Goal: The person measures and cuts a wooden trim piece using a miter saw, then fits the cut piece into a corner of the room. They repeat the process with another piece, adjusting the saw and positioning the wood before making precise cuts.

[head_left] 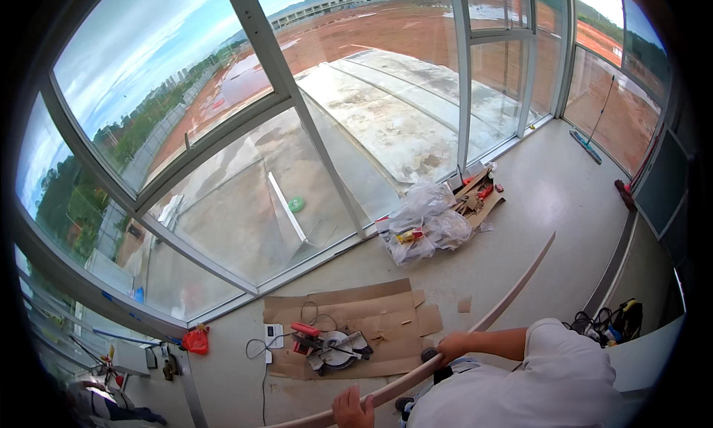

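A long, narrow wooden-looking strip (512,300) runs from the lower edge up to the right across the floor, and it looks bowed in this view. My right hand (448,347) is wrapped round its middle stretch. Farther down the strip, at the lower edge, my left hand (352,409) closes over it with the thumb up. Left of my hands, a mitre saw (338,348) with a red handle rests on flattened cardboard (356,300). The strip's lower end runs out of the picture.
A white power strip (274,336) with a cord lies beside the cardboard. Plastic bags and scraps (427,224) are piled against the window frames. A mop (587,147) lies far right, a bag with cables (616,322) stands right, and a red bag (196,340) sits left.
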### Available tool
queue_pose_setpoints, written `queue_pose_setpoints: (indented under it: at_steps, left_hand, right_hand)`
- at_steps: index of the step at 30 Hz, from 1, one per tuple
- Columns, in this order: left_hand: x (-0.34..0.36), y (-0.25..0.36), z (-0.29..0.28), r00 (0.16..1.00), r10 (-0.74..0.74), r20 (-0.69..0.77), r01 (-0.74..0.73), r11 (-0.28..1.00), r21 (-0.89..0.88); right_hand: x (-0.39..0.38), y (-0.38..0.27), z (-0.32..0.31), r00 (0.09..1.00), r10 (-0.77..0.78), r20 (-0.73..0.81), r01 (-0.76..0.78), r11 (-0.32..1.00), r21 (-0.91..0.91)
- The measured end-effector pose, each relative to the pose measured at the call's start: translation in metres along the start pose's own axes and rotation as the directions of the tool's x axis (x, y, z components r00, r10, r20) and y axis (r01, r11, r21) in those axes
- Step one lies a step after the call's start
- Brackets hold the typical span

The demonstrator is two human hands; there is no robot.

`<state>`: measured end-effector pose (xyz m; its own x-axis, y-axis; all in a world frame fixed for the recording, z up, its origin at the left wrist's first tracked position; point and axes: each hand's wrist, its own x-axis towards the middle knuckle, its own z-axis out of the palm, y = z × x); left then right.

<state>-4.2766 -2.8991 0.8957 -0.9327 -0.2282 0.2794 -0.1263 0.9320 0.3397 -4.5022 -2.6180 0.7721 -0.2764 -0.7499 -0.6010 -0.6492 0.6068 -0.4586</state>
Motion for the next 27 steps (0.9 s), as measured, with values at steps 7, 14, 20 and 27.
queue_pose_setpoints:
  at_steps: [7,14,20,27]
  left_hand:
    - [-0.047,-0.059,0.046,0.878,-0.030,0.478,-0.074,0.977,0.198]
    - [0.001,-0.032,0.033,0.790,-0.113,0.602,-0.062,0.963,0.262]
    - [0.093,-0.017,0.033,0.844,-0.068,0.532,-0.097,0.956,0.277]
    - [0.225,0.044,0.012,0.939,0.321,-0.122,-0.341,0.913,-0.224]
  right_hand:
    - [-0.001,-0.028,0.035,0.995,0.074,-0.060,-0.066,0.991,0.118]
    - [-0.017,-0.013,0.028,0.986,0.087,-0.142,-0.041,0.954,0.296]
    - [0.020,0.020,-0.012,0.993,0.085,-0.086,-0.046,0.926,0.374]
    - [0.000,0.097,-0.070,0.949,0.257,-0.182,-0.174,0.909,0.378]
